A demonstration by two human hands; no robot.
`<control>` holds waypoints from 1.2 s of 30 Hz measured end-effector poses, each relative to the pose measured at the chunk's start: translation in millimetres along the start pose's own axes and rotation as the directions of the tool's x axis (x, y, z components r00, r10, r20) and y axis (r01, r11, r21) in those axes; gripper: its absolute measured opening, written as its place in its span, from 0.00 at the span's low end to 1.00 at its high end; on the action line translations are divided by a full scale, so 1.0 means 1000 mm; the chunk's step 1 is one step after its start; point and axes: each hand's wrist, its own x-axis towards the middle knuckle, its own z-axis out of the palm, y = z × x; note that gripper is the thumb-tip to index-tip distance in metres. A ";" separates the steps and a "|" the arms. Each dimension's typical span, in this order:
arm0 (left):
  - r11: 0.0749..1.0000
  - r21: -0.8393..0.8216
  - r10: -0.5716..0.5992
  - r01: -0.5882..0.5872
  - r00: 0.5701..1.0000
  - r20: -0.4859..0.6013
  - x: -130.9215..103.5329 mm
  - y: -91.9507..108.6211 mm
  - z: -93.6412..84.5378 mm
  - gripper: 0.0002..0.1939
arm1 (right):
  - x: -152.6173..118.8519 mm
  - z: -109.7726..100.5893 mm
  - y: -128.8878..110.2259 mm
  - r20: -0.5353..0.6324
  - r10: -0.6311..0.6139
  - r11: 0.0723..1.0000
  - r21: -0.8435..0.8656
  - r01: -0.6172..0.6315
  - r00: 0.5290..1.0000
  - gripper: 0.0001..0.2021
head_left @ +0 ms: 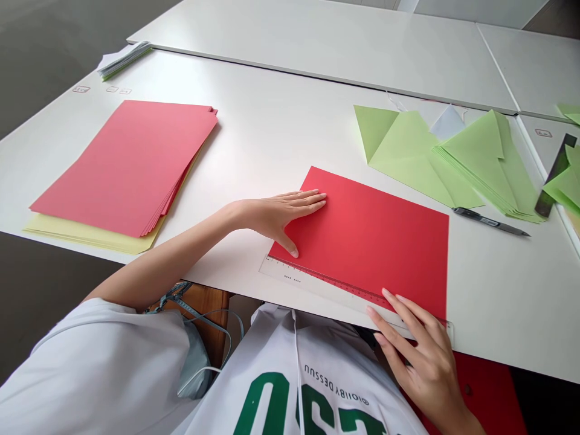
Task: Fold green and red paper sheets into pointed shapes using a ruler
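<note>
A single red sheet of paper (376, 229) lies flat in front of me. Along its near edge runs a clear plastic ruler (317, 283), partly overlapping the red. My left hand (281, 216) rests open on the sheet's left side, fingers stretched over the paper and thumb apart. Over the right part of the ruler, my right hand (419, 347) has its fingers extended, with the tips touching the ruler and the sheet's near edge. Neither hand is wrapped round anything.
At left lies a stack of red paper (127, 163) over yellow sheets (90, 235). Folded green papers (489, 160) and a pen (492, 222) are to the right. A dark strip (555, 175) lies at far right. A small bundle (124, 62) sits at the far left edge.
</note>
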 end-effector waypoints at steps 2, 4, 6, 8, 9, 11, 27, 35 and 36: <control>1.000 0.027 -0.005 0.004 1.000 0.026 0.000 0.001 0.000 0.54 | 0.000 0.000 0.000 -0.001 0.002 1.000 0.002 -0.002 1.000 0.28; 0.999 0.049 -0.003 0.001 0.999 0.041 0.000 0.001 0.000 0.55 | 0.000 0.000 -0.001 0.002 0.006 1.000 0.002 -0.006 1.000 0.28; 0.998 0.059 0.003 -0.005 0.999 0.038 0.000 0.001 0.001 0.57 | 0.000 0.000 -0.001 0.006 0.011 1.000 0.001 -0.011 1.000 0.29; 0.998 0.058 0.011 -0.012 1.000 0.026 -0.001 0.001 0.001 0.58 | 0.000 0.000 -0.002 0.010 0.017 1.000 0.001 -0.017 1.000 0.29; 0.998 0.060 0.013 -0.014 1.000 0.022 -0.001 0.001 0.001 0.58 | 0.000 0.000 -0.002 0.010 0.020 1.000 0.002 -0.020 1.000 0.29; 0.998 0.069 0.010 -0.012 1.000 0.030 0.000 0.001 0.001 0.58 | 0.000 -0.001 -0.003 0.010 0.025 1.000 0.005 -0.025 1.000 0.28; 0.993 0.113 -0.024 0.019 0.999 0.045 -0.001 0.005 -0.004 0.58 | 0.006 0.000 -0.006 -0.013 0.047 0.998 0.032 -0.047 0.999 0.25; 0.995 0.099 -0.043 0.033 0.994 0.096 -0.005 0.010 -0.003 0.52 | 0.013 -0.001 -0.008 -0.021 0.063 0.997 0.045 -0.062 0.998 0.22; 0.995 0.098 -0.045 0.035 0.994 0.100 -0.005 0.010 -0.002 0.53 | 0.014 -0.001 -0.008 -0.021 0.067 0.997 0.046 -0.066 0.998 0.22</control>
